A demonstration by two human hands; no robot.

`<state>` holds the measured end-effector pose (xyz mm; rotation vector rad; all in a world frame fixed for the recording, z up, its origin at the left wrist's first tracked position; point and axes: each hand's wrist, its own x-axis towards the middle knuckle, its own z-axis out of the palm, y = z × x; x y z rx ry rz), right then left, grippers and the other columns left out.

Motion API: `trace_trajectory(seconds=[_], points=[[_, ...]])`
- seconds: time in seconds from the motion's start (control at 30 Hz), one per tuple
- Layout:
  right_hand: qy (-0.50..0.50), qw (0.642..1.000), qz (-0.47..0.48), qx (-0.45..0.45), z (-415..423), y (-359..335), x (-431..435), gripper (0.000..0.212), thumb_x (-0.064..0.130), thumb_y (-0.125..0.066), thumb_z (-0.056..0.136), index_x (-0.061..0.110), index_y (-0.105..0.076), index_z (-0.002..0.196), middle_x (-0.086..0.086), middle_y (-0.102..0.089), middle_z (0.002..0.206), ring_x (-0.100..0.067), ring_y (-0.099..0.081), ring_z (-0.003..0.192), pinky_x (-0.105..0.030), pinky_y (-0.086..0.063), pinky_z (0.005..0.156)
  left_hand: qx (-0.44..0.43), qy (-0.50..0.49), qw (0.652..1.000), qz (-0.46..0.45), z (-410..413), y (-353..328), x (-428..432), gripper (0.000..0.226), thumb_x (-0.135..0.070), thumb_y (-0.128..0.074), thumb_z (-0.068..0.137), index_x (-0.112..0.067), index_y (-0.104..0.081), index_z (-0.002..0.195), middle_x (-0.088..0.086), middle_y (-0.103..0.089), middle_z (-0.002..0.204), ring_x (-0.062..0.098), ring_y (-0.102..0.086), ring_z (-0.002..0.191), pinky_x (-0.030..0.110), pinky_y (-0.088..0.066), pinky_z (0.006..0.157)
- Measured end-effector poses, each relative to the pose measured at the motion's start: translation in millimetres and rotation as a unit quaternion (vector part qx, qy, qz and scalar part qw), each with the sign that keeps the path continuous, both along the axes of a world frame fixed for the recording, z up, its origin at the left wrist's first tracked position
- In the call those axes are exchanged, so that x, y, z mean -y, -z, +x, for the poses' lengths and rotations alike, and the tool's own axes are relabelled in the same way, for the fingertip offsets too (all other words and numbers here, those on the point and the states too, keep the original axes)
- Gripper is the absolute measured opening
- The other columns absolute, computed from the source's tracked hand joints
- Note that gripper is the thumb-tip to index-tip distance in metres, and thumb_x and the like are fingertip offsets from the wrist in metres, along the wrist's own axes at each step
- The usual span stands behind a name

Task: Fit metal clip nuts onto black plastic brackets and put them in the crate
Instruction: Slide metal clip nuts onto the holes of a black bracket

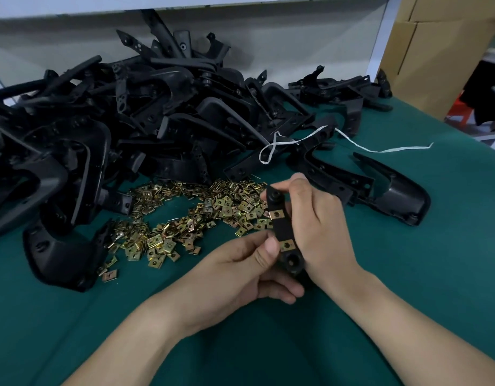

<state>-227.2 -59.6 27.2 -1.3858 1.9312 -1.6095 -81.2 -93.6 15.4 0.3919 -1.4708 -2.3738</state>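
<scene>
Fingers (271, 246) of the left hand (240, 271) pinch a narrow matt black plastic bracket (281, 228) at its lower end, thumb pressed beside a brass-coloured folded metal clip nut (287, 244) seated across it; the right hand (316, 227) clasps the same bracket from the other side, fingertips (297, 180) curled over its top; a second clip nut (277, 214) sits higher up the strip. Fitting looks nearly done; next would be a firm push to seat the lower clip squarely, then carrying it to the crate, which is out of view. Just beyond the fingers lies a loose heap of shiny stamped clip nuts (185, 218) on the green felt-like table (408, 274); farther off, a tangle of curved black brackets (101, 121).
</scene>
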Motion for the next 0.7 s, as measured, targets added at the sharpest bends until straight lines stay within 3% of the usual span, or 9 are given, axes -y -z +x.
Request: trace_trajectory(seconds=[0.13,0.23,0.43,0.7], points=[[0.004,0.999,-0.036,-0.037,-4,2,-4,0.05,0.04,-0.026,0.103,0.031,-0.074,0.091,0.005,-0.069,0.067,-0.015,-0.064,0.064,-0.042,-0.05,0.065,-0.003,0.008,1.0,-0.021,0,1,0,0.056,-0.029,-0.046,0.098,0.015,-0.04,0.132,0.013,-0.065,0.11,0.026,-0.068,0.096,0.033,-0.055,0.085],[0.002,0.995,-0.062,-0.083,-5,1,-6,0.055,0.042,-0.023,0.102,0.023,-0.075,0.098,0.004,-0.058,0.054,-0.02,-0.056,0.052,-0.042,-0.046,0.056,0.0,0.012,0.999,-0.045,1,1,0,0.055,-0.029,-0.048,0.097,0.015,-0.042,0.13,0.014,-0.066,0.109,0.026,-0.068,0.1,0.033,-0.054,0.088],[-0.001,0.983,-0.095,-0.16,-6,2,-9,0.05,0.028,-0.023,0.102,0.013,-0.07,0.105,0.0,-0.065,0.062,-0.024,-0.055,0.048,-0.043,-0.045,0.048,0.01,0.01,0.997,-0.073,3,2,-1,0.048,-0.028,-0.047,0.097,0.01,-0.046,0.127,0.015,-0.066,0.108,0.027,-0.067,0.102,0.033,-0.053,0.089],[0.02,0.975,-0.135,-0.174,1,6,-11,0.053,0.027,-0.022,0.104,0.011,-0.073,0.106,-0.004,-0.068,0.063,-0.024,-0.059,0.05,-0.042,-0.048,0.048,0.001,0.012,0.995,-0.095,4,3,-3,0.049,-0.03,-0.047,0.095,0.007,-0.047,0.128,0.01,-0.068,0.106,0.024,-0.066,0.101,0.033,-0.053,0.091]])
